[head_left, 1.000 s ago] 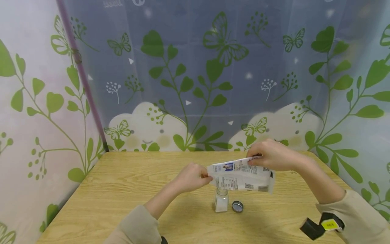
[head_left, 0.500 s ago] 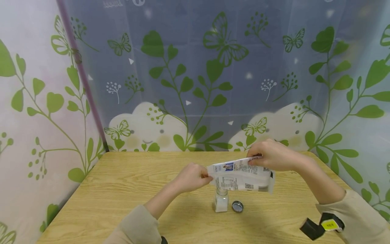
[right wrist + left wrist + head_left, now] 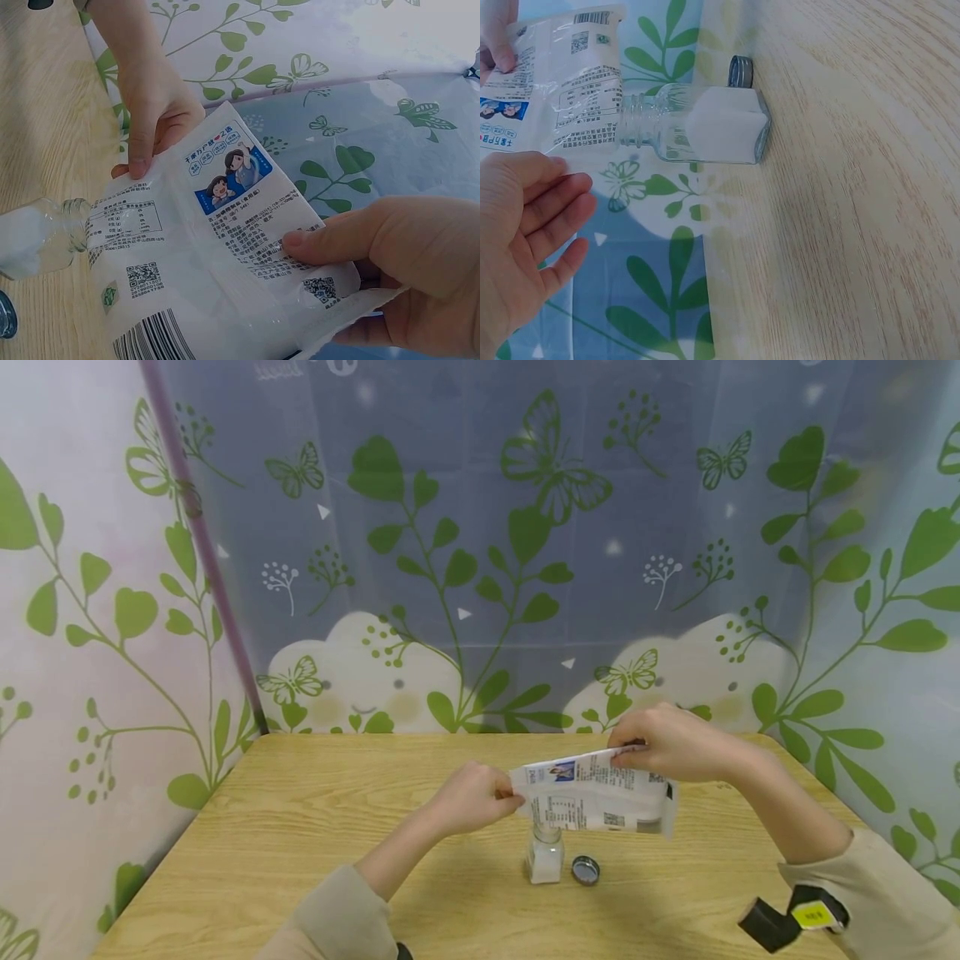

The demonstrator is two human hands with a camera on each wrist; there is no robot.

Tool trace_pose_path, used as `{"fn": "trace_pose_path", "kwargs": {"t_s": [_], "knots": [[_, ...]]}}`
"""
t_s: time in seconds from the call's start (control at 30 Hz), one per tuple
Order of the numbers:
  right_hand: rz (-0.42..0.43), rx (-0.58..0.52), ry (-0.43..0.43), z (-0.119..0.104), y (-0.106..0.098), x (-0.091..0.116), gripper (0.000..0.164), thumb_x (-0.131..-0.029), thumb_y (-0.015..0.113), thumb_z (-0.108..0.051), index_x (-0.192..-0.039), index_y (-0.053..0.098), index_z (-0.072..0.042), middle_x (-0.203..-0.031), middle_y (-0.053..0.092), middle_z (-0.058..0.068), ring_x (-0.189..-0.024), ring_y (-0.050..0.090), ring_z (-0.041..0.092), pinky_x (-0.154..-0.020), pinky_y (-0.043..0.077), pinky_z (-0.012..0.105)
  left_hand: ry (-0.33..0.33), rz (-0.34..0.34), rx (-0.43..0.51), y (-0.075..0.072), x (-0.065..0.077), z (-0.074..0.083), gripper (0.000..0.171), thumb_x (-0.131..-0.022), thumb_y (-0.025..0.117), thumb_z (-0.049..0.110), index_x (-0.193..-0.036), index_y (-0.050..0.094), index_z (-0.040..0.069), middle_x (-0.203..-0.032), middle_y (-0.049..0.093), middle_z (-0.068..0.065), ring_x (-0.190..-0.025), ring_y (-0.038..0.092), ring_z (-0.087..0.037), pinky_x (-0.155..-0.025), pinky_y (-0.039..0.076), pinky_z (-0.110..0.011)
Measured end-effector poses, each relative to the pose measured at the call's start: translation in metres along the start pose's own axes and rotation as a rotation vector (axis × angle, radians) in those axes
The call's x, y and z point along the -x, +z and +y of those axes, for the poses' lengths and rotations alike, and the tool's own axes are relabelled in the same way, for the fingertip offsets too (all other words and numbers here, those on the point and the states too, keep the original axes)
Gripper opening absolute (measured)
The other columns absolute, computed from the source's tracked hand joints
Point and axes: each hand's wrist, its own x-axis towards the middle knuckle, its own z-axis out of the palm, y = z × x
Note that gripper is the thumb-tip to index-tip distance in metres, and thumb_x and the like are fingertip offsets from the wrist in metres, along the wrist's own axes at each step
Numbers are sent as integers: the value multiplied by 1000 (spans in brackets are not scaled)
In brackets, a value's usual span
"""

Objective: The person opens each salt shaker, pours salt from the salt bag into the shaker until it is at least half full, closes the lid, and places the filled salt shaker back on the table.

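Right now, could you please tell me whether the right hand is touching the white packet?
Touching: the right wrist view shows the right hand holding the white packet, its thumb lying on the printed face.

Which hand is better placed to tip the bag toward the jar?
Likely the right hand: it grips the bag farther from the jar; the left hand pinches the end nearer it.

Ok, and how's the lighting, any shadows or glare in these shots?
Head view: soft shadows on the table; left wrist view: dim overall, small glints on the glass jar; right wrist view: patterned backdrop washed out toward the upper right.
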Motion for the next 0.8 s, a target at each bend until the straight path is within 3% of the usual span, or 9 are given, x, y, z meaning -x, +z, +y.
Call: {"fn": "trace_pose_path", "kwargs": {"t_s": [0.47,0.8], "knots": [[4,-4,-16,1,0,1,11,-85,66,-11,-76,64,-19,-68,52,-14,-56,41,1,-49,39,22,8,6,-13,0,-1,1,31,-84,66,11,-54,55,11,-51,47,8,-44,31,-1,-43,28,-15],[12,-4,-11,3,1,1,7,-84,67,-11,-81,68,-16,-74,58,-13,-59,48,0,-52,43,22,-2,5,11,-1,-1,1,30,-84,65,11,-55,55,11,-49,43,9,-43,30,-1,-43,27,-15]]}}
